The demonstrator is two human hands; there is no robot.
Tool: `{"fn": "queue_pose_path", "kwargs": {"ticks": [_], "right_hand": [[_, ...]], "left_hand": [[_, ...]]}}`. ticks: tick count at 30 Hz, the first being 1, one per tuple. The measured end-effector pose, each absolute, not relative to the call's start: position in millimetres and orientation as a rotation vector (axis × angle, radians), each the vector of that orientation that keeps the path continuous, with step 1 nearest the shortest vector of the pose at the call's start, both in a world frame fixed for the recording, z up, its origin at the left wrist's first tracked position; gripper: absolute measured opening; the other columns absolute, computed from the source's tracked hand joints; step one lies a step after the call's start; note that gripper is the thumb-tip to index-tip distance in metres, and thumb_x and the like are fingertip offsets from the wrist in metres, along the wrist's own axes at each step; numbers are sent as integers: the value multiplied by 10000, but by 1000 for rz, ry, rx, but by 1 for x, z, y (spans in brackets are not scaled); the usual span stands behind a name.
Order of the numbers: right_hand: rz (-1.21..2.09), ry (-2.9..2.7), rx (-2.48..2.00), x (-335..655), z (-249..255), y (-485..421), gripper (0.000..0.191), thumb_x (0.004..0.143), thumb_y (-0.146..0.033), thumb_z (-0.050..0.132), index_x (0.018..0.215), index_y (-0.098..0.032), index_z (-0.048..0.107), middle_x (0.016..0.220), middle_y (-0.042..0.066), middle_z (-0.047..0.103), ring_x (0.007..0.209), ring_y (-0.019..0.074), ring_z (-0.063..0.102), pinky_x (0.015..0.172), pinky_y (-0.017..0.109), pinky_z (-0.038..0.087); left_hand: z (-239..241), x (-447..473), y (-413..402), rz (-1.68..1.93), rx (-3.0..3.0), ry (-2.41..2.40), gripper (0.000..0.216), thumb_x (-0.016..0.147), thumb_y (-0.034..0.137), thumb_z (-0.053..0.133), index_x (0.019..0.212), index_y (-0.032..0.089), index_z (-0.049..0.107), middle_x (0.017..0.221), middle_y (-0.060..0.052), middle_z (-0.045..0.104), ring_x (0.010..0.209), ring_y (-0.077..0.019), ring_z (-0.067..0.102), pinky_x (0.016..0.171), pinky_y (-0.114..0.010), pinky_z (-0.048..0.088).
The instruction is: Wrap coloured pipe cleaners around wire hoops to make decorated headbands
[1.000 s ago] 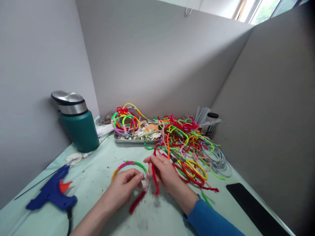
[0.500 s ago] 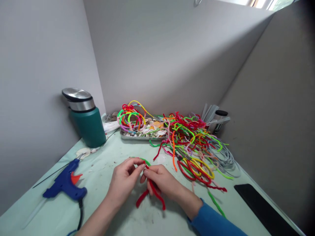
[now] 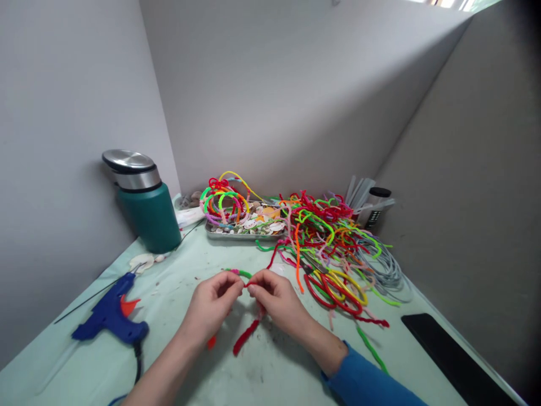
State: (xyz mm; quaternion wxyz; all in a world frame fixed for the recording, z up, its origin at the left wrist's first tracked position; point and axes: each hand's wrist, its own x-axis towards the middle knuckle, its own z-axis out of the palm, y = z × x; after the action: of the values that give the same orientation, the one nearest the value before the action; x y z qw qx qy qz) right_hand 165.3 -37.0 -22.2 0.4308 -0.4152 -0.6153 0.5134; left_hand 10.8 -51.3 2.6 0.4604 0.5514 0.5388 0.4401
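Observation:
Between my fingertips runs a thin red pipe cleaner (image 3: 251,285). My left hand (image 3: 214,301) pinches it from one side, and my right hand (image 3: 276,298) pinches it from the other, close together above the cloth. A green length of pipe cleaner (image 3: 244,274) shows just behind the fingertips. Below my hands a thicker red end (image 3: 245,338) hangs or lies on a slant; I cannot tell which. An orange tip (image 3: 212,341) peeks out under my left hand. My palms hide the rest of the piece.
Left stand a green bottle (image 3: 149,217) and a blue glue gun (image 3: 110,313). A metal tray (image 3: 236,236) of shells and pipe-cleaner rings sits behind. Right are tangled pipe cleaners (image 3: 316,217), red- and yellow-handled scissors (image 3: 358,311), grey cord (image 3: 391,276) and a black slab (image 3: 448,355).
My right hand has turned and its fingertips have moved up level with the left ones. The red end hanging below right is now out of sight, and an orange tip shows under my left hand.

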Motion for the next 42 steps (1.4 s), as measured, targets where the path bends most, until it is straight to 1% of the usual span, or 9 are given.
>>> {"fn": "queue_pose_path", "kwargs": {"ticks": [4, 8, 13, 16, 18, 23, 27, 35, 42], "right_hand": [[1034, -1696, -999, 170, -11, -38, 90, 804, -210, 553, 762, -182, 628, 691, -2, 572, 646, 125, 502, 571, 226, 381], [1050, -1895, -878, 175, 2, -40, 113, 802, -177, 552, 754, -185, 653, 714, 7, 593, 687, 146, 528, 625, 267, 400], [1218, -1609, -956, 172, -5, -38, 87, 791, -238, 574, 754, -175, 620, 646, -15, 547, 548, 108, 490, 486, 225, 397], [1407, -1354, -1024, 166, -10, -38, 141, 780, -301, 587, 739, -169, 559, 573, -53, 501, 380, 52, 403, 344, 172, 310], [1514, -1281, -1017, 163, -11, -39, 181, 780, -333, 585, 739, -165, 535, 556, -60, 505, 325, 35, 369, 293, 154, 259], [1584, -1262, -975, 161, -12, -41, 212, 779, -354, 587, 736, -155, 526, 553, -54, 526, 318, 33, 387, 274, 138, 268], [1596, -1296, -976, 162, -14, -40, 209, 789, -352, 576, 742, -154, 529, 559, -54, 528, 321, 25, 378, 279, 131, 265], [1489, -1403, -1012, 163, -15, -38, 188, 790, -334, 562, 756, -151, 536, 567, -54, 528, 330, 27, 403, 304, 139, 280], [1527, -1372, -1003, 165, -11, -37, 180, 753, -321, 603, 767, -155, 534, 566, -63, 520, 335, 33, 417, 304, 141, 286]], "left_hand": [[9, 9, -55, 954, 1439, 1320, 204, 717, 352, 593, 646, 160, 589, 521, 39, 503, 427, -74, 400, 415, -185, 291], [18, 3, -57, 746, 1340, 1215, 224, 681, 375, 627, 618, 166, 576, 415, 60, 462, 353, -67, 379, 371, -179, 279], [14, 5, -53, 879, 1237, 1234, 219, 683, 370, 639, 692, 154, 600, 520, 35, 547, 381, -67, 429, 387, -183, 340], [7, 9, -51, 1053, 1287, 1257, 257, 685, 330, 655, 870, 155, 619, 669, 7, 613, 457, -85, 489, 448, -205, 404], [3, 11, -51, 1102, 1378, 1282, 262, 710, 320, 639, 917, 159, 623, 706, -9, 634, 510, -105, 523, 485, -216, 427], [-4, 12, -54, 1151, 1601, 1387, 199, 776, 333, 581, 879, 181, 659, 816, -38, 676, 639, -142, 586, 559, -227, 454], [-7, 10, -53, 1172, 1727, 1408, 172, 798, 316, 560, 841, 205, 683, 876, -29, 672, 648, -128, 585, 592, -222, 456], [-5, 9, -52, 1104, 1570, 1382, 181, 775, 326, 573, 808, 182, 677, 688, -10, 637, 515, -108, 508, 505, -216, 415], [2, 10, -49, 1022, 1312, 1265, 186, 711, 320, 618, 734, 138, 651, 618, 1, 611, 443, -82, 467, 461, -207, 383]]}}
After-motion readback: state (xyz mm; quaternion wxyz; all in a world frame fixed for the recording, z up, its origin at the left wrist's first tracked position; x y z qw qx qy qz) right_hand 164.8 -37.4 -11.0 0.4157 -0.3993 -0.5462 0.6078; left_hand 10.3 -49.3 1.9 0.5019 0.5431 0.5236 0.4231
